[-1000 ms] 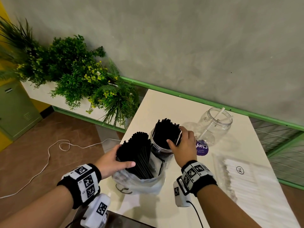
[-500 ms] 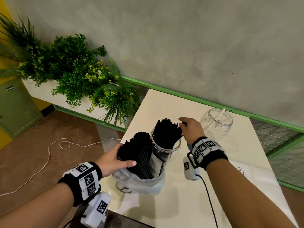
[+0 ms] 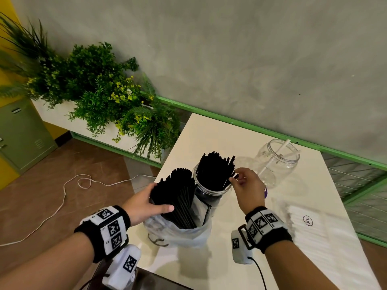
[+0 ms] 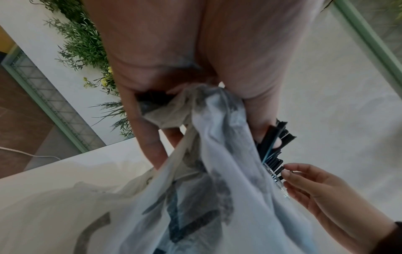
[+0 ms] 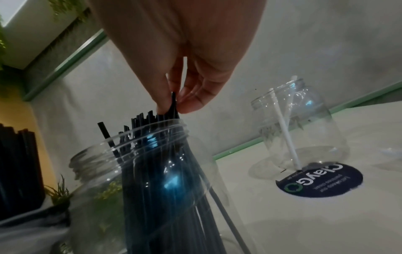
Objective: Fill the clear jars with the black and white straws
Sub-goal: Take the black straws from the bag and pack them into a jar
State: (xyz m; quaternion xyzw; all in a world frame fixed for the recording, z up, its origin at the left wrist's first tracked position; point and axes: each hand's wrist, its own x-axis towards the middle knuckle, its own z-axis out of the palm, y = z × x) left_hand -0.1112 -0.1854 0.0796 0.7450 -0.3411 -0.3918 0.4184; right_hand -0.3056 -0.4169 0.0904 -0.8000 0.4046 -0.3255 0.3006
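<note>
Two clear jars: your right hand (image 3: pixel 248 189) pinches black straw tips in the near jar (image 3: pixel 211 190); the far jar (image 3: pixel 277 162), beyond it, holds one white straw (image 3: pixel 274 159). Your left hand (image 3: pixel 144 203) grips the bagged black bundle (image 3: pixel 178 197); the bag (image 3: pixel 180 235) hides its base.

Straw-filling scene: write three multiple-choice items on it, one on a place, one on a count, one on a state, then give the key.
1. Where do the bagged black straws stand?
A. left of the near jar
B. inside the far jar
C. on the floor

2. How many white straws are in the far jar?
A. none
B. one
C. a full bundle

3. What is the right hand doing?
A. resting flat
B. gripping the bag
C. pinching a black straw

Key: 1 A, the left hand holds them beside the jar; 2 B, a single one leans inside; 3 C, fingertips close on its top.
</note>
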